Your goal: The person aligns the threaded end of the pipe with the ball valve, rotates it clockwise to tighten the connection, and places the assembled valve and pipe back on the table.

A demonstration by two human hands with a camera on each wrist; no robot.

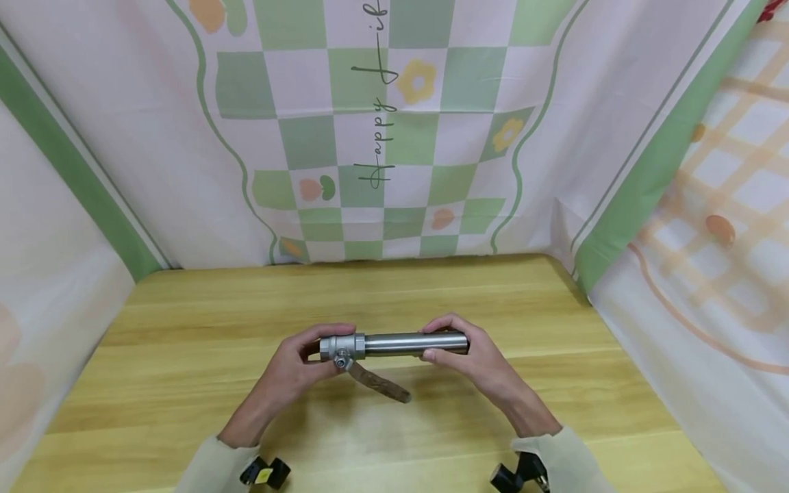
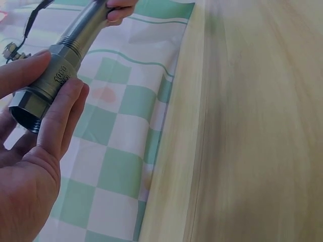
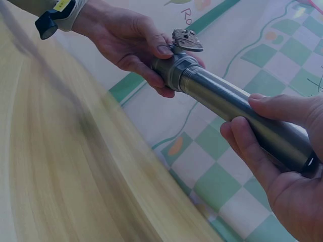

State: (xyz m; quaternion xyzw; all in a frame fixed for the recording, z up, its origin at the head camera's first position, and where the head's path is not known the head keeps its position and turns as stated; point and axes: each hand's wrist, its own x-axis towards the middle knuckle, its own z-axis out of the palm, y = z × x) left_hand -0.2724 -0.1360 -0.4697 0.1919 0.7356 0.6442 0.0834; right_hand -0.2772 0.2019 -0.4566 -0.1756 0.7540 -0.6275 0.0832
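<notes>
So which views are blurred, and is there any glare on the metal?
Head view: sharp, with a bright streak of glare along the steel pipe. Left wrist: the wooden table is soft and smeared. Right wrist: table streaked with blur, ball valve fairly crisp.

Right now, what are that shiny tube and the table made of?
The tube looks like metal, probably steel: smooth, silvery, with bright glints. The valve screwed to its end looks duller, cast-like grey metal. The table looks like light wood or a wood-look top: yellowish with grain lines.
</notes>
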